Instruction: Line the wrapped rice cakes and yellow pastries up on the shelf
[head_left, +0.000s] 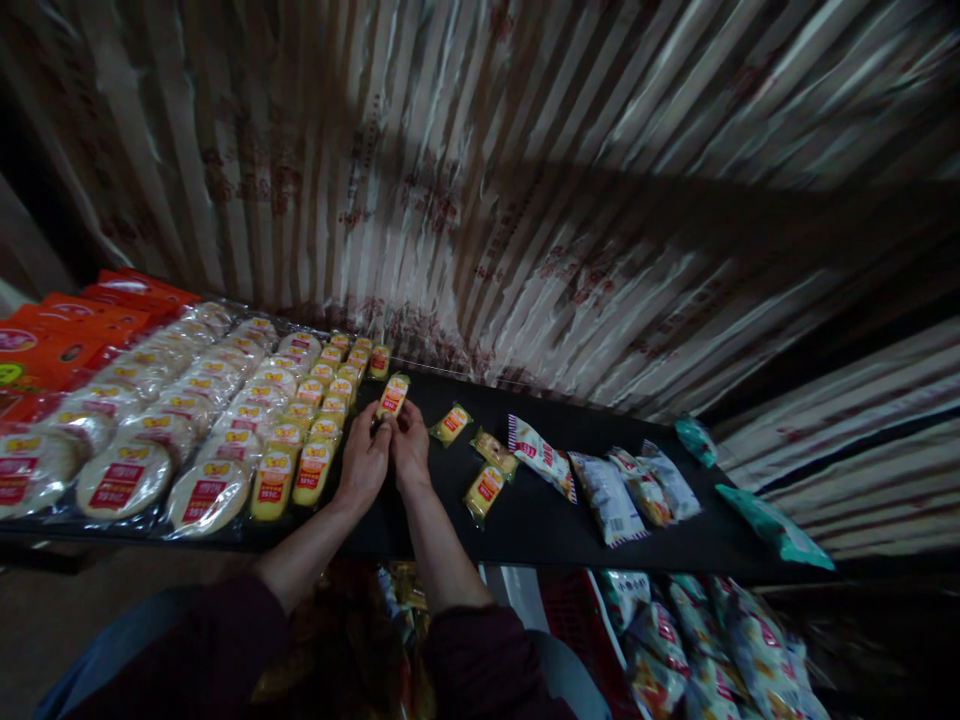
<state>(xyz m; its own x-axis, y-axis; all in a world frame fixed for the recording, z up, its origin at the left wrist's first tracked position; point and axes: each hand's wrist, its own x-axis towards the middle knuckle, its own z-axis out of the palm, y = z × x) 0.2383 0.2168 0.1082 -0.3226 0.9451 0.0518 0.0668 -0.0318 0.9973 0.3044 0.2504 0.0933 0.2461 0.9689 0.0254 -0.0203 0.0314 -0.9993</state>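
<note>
Both my hands hold one small yellow wrapped snack cake [392,396] with a red and yellow label, just above the black shelf [450,530]. My left hand [364,455] grips its lower left side, and my right hand [410,445] its lower right. Rows of the same yellow cakes [313,470] stand close to the left of my hands. To the right, a loose yellow cake [452,424] lies by itself. Farther along, another yellow cake [484,493] lies against a wrapped piece [494,450] showing its plain side.
Round white packaged cakes [125,478] fill rows at left, beside orange packets [71,335]. White snack bags [541,457] and green bags [776,525] lie at right. A red crate [577,625] and more snack bags [705,640] sit below the shelf edge. A pleated printed curtain [450,200] hangs behind.
</note>
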